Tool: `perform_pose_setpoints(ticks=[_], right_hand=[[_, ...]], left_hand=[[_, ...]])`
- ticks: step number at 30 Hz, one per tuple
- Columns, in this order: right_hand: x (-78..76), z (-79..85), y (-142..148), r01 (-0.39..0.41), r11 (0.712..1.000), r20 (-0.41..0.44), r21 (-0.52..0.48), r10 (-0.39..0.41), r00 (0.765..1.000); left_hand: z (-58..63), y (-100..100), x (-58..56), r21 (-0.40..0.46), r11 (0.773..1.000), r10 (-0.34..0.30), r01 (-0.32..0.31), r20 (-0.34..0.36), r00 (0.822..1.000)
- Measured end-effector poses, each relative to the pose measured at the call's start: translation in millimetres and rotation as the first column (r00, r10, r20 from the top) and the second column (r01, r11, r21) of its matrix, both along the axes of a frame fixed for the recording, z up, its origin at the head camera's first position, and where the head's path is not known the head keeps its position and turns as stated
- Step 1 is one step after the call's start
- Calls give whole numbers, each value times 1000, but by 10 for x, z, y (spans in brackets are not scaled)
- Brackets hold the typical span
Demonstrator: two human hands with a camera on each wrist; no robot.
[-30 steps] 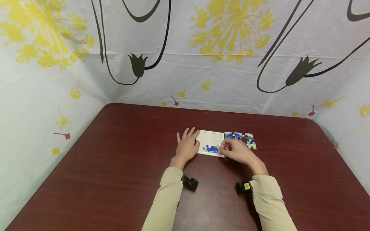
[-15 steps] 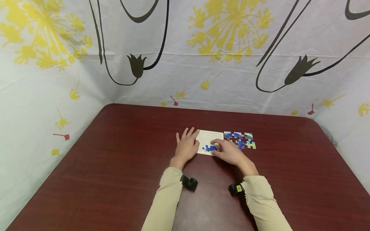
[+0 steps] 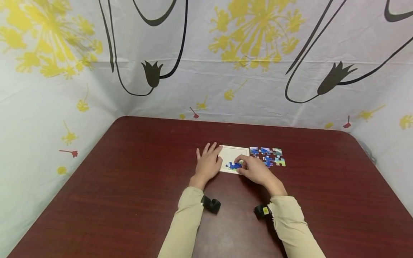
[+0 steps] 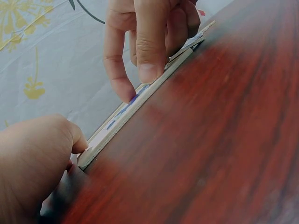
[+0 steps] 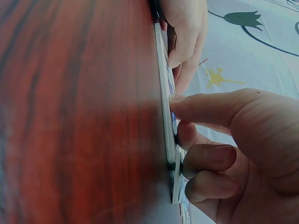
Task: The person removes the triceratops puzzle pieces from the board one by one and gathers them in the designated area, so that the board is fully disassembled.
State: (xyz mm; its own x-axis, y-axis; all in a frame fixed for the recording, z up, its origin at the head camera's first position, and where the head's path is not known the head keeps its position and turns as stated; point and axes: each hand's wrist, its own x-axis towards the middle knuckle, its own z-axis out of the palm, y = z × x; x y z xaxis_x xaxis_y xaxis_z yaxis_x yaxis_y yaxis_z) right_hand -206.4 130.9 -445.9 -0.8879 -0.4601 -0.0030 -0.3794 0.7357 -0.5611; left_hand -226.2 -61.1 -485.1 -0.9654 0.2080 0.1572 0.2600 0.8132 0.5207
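Note:
A pale puzzle tray (image 3: pixel 229 153) lies flat on the table, with blue puzzle pieces (image 3: pixel 233 166) in its lower right part. My left hand (image 3: pixel 206 165) rests along the tray's left edge, fingers spread and straight. Over the lower right of the tray, my right hand (image 3: pixel 257 171) pinches a blue puzzle piece between thumb and index finger. In the left wrist view the right thumb (image 4: pixel 150 70) comes down right at the tray's near rim (image 4: pixel 128 116). The right wrist view shows the other right fingers (image 5: pixel 210 184) curled beside the tray; most of the pinched piece is hidden.
Several loose puzzle pieces (image 3: pixel 267 161) lie just right of the tray, partly behind my right hand. The dark red table (image 3: pixel 145 200) has rounded far corners, and a patterned white cloth (image 3: pixel 193 89) hangs behind it.
My right hand has moved left, from the tray's right edge to over the blue pieces, uncovering more loose pieces. In the last half second it barely shifts. The left hand stays on the tray.

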Motion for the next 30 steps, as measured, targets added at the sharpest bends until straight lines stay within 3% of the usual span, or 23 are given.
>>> perform_pose_setpoints(ticks=[30], right_hand=[[-10, -30, 10, -10, 999, -46, -33, 8, 999]], left_hand=[[20, 5, 4, 0, 1000, 5, -5, 10, 1000]])
